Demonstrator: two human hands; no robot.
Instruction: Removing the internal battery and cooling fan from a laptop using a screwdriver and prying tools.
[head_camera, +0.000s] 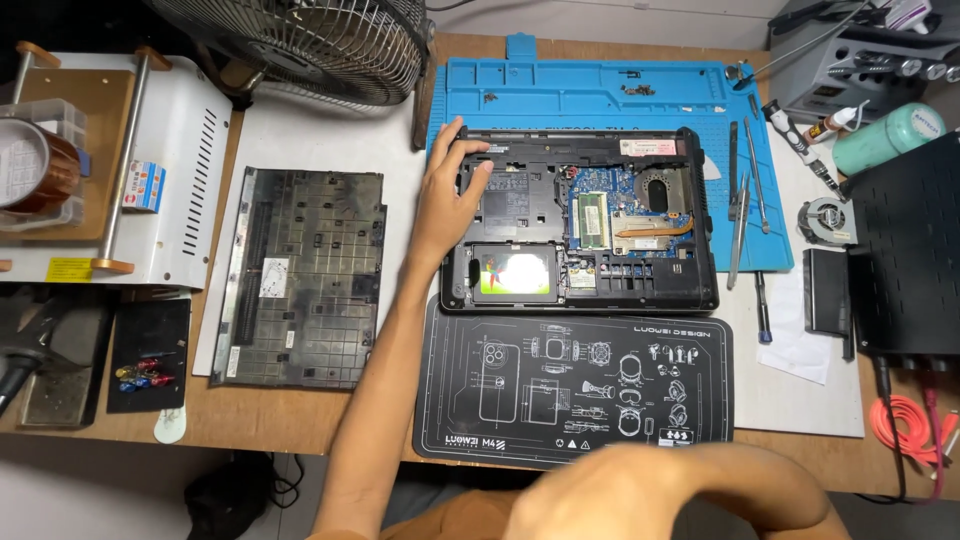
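**Desk:** Two hands at work on the wooden tabletop (300, 410). What sits at the left edge?

**Photographer:** A white machine with wood-tipped rails (150, 160), a roll of amber tape (30, 165) on it, a small black tray of coloured bits (148, 360) below. A metal fan (300, 40) stands at the far edge. Just right of the white machine lies a removed black bottom cover (305, 275), inner side up, on a white sheet.

**Desk:** And the hands?

**Photographer:** The left hand (450, 195) rests on the far-left corner of an opened black laptop (580, 220), fingers (470, 150) spread apart and laid flat on the chassis, clamped on nothing. The laptop lies underside up, straddling a blue work mat (600, 95) and touching a black printed mat (575, 390) at the near edge. Its green circuit board, copper heat pipe and a drive in the near-left bay show.

**Desk:** The right hand?

**Photographer:** Only a blurred right forearm and elbow (680, 490) cross the near edge; I cannot tell how those fingers stand.

**Desk:** Farther right?

**Photographer:** Tweezers and slim tools (745, 200) on the blue mat's right side, a small round cooling fan (827, 222), a teal bottle (885, 135), a black box (905, 250) and an orange cable (905, 425) at the near-right corner.
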